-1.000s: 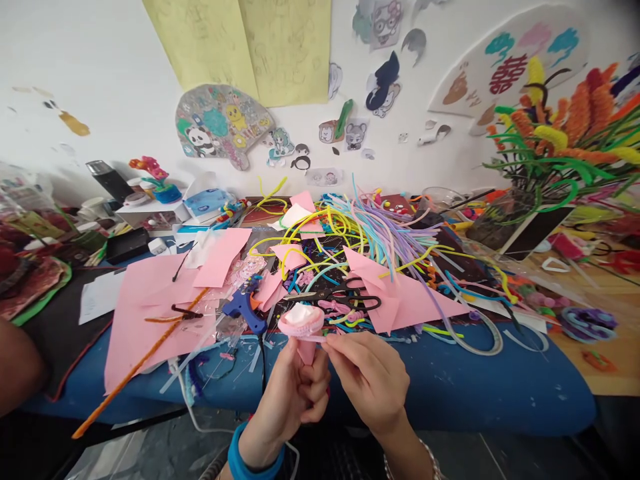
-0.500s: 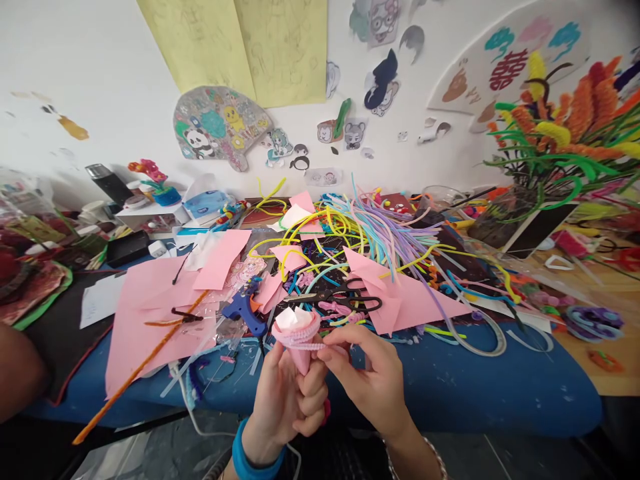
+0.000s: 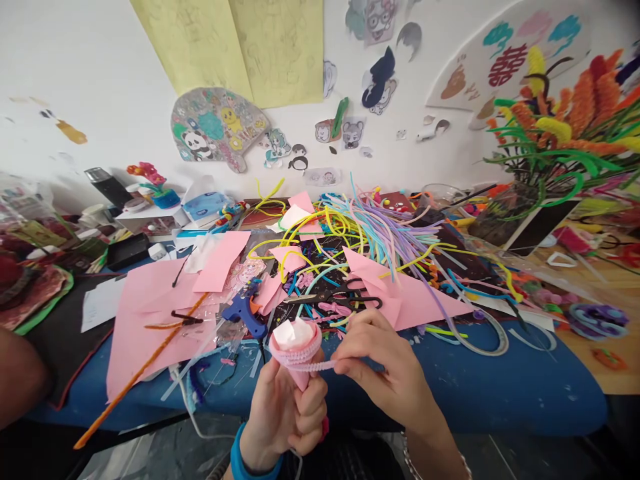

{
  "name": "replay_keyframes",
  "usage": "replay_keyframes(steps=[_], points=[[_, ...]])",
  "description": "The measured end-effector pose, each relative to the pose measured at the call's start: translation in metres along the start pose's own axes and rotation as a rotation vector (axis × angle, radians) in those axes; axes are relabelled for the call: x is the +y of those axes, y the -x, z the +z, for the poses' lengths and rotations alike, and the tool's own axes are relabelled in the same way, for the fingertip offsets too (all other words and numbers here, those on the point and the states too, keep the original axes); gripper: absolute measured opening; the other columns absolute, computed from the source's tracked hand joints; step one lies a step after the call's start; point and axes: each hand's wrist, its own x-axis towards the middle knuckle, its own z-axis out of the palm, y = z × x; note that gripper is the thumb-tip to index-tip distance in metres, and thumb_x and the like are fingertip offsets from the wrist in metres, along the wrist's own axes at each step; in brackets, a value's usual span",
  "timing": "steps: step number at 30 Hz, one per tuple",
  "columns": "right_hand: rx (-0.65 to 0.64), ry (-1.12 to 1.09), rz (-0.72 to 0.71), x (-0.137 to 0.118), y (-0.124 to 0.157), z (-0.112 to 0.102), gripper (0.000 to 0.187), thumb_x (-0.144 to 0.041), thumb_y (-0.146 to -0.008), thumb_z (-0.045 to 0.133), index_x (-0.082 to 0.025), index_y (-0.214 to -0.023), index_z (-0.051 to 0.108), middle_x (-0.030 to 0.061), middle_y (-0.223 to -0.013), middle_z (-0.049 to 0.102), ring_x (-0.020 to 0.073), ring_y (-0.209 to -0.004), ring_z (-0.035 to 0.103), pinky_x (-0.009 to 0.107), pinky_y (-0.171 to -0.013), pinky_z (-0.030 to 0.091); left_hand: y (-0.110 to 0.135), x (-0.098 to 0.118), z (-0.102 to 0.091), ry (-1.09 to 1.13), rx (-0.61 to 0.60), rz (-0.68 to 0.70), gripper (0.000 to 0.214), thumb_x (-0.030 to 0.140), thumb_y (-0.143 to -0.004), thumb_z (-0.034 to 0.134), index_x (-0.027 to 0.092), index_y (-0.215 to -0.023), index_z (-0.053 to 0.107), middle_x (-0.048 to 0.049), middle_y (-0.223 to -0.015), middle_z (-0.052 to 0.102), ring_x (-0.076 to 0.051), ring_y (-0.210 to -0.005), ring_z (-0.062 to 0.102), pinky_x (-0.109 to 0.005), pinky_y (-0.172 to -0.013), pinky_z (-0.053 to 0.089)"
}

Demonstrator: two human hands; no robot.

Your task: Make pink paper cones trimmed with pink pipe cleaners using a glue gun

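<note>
My left hand point(image 3: 293, 403) is closed around a small pink paper cone point(image 3: 300, 378), point down, with white paper point(image 3: 293, 335) stuffed in its top. A pink pipe cleaner point(image 3: 313, 366) winds around the cone's upper part. Its loose end stretches right into my right hand point(image 3: 383, 363), where thumb and fingers pinch it. Just beyond the cone lie a blue glue gun point(image 3: 245, 312) and black-handled scissors point(image 3: 345, 294). The cone's lower tip is partly hidden by my left fingers.
Pink paper sheets point(image 3: 150, 327) cover the blue table point(image 3: 450, 393), with an orange pipe-cleaner stem point(image 3: 135, 380) across one. Behind lies a heap of pastel pipe cleaners point(image 3: 380, 230). A vase of pipe-cleaner flowers point(image 3: 510, 213) stands right. Part of another person's arm point(image 3: 17, 380) shows left.
My right hand has moved right and away from the cone, drawing out a longer straight length of the pink pipe cleaner. My left hand holds the cone in nearly the same place.
</note>
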Motion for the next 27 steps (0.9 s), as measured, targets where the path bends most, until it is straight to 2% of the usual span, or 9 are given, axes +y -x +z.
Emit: replay_keyframes(steps=[5,8,12,15,18,20,22,24,27], points=[[0.157,0.181,-0.259,0.007,-0.001,0.008,0.009,-0.018,-0.097,0.058,-0.018,-0.093,0.065,0.0022,-0.074,0.07,0.0179,-0.076,0.057,0.034,-0.078,0.051,0.002,0.0,0.002,0.074,-0.069,-0.043,0.043,0.056,-0.093,0.046,0.016,-0.102,0.061,0.0101,-0.057,0.024,-0.005,-0.036,0.005,-0.014,-0.023,0.006],[0.199,0.264,-0.318,0.01,0.0,0.011,0.007,-0.014,-0.095,0.059,-0.017,-0.095,0.065,0.0033,-0.073,0.07,0.0185,-0.077,0.058,0.033,-0.075,0.054,0.003,0.0,0.003,0.096,-0.078,-0.075,0.043,0.057,-0.092,0.047,0.016,-0.1,0.058,0.0109,-0.055,0.023,-0.005,-0.035,0.004,-0.014,-0.023,0.006],[0.2,0.283,-0.323,0.012,0.002,0.016,0.01,-0.008,-0.092,0.061,-0.016,-0.098,0.064,0.0035,-0.072,0.07,0.017,-0.07,0.059,0.031,-0.067,0.054,0.002,-0.001,0.004,0.099,-0.082,-0.072,0.043,0.057,-0.093,0.044,0.017,-0.098,0.056,0.0117,-0.054,0.024,-0.005,-0.034,0.004,-0.014,-0.022,0.008],[0.193,0.205,-0.241,0.012,0.003,0.019,0.01,-0.009,-0.092,0.059,-0.018,-0.093,0.063,0.0027,-0.071,0.069,0.0155,-0.063,0.058,0.03,-0.06,0.05,0.002,-0.002,0.003,0.09,-0.085,-0.056,0.044,0.057,-0.095,0.041,0.016,-0.099,0.056,0.012,-0.054,0.023,-0.005,-0.034,0.004,-0.013,-0.023,0.009],[0.191,0.063,-0.076,0.01,0.004,0.02,0.008,-0.014,-0.09,0.06,-0.021,-0.087,0.062,-0.0004,-0.068,0.064,0.0139,-0.059,0.053,0.027,-0.054,0.046,0.002,-0.002,0.002,0.072,-0.075,-0.077,0.043,0.058,-0.095,0.04,0.017,-0.098,0.055,0.0119,-0.053,0.024,-0.005,-0.034,0.005,-0.014,-0.023,0.009],[0.17,-0.035,0.054,0.009,0.005,0.02,0.009,-0.015,-0.086,0.063,-0.023,-0.09,0.064,-0.0011,-0.072,0.063,0.0126,-0.059,0.052,0.024,-0.051,0.045,0.002,-0.001,0.001,0.065,-0.066,-0.098,0.044,0.059,-0.094,0.04,0.018,-0.097,0.054,0.012,-0.053,0.025,-0.005,-0.034,0.005,-0.014,-0.023,0.009],[0.129,-0.113,0.162,0.009,0.007,0.019,0.018,-0.015,-0.084,0.063,-0.024,-0.1,0.066,-0.0011,-0.078,0.064,0.0117,-0.06,0.053,0.021,-0.05,0.045,0.003,-0.001,0.001,0.068,-0.058,-0.105,0.044,0.059,-0.093,0.041,0.018,-0.096,0.053,0.012,-0.053,0.026,-0.004,-0.033,0.005,-0.014,-0.023,0.009],[0.087,-0.164,0.217,0.009,0.007,0.018,0.027,-0.014,-0.084,0.062,-0.026,-0.108,0.067,-0.001,-0.08,0.065,0.0116,-0.061,0.054,0.02,-0.05,0.046,0.003,-0.002,0.001,0.077,-0.057,-0.12,0.043,0.059,-0.093,0.042,0.018,-0.094,0.053,0.0119,-0.053,0.027,-0.004,-0.033,0.004,-0.014,-0.023,0.008],[0.05,-0.226,0.239,0.01,0.006,0.018,0.025,-0.015,-0.085,0.061,-0.026,-0.106,0.07,0.0003,-0.084,0.068,0.0122,-0.064,0.057,0.021,-0.053,0.048,0.004,-0.002,0.0,0.085,-0.035,-0.144,0.044,0.06,-0.092,0.042,0.018,-0.093,0.052,0.0119,-0.052,0.028,-0.004,-0.032,0.004,-0.015,-0.022,0.006]])
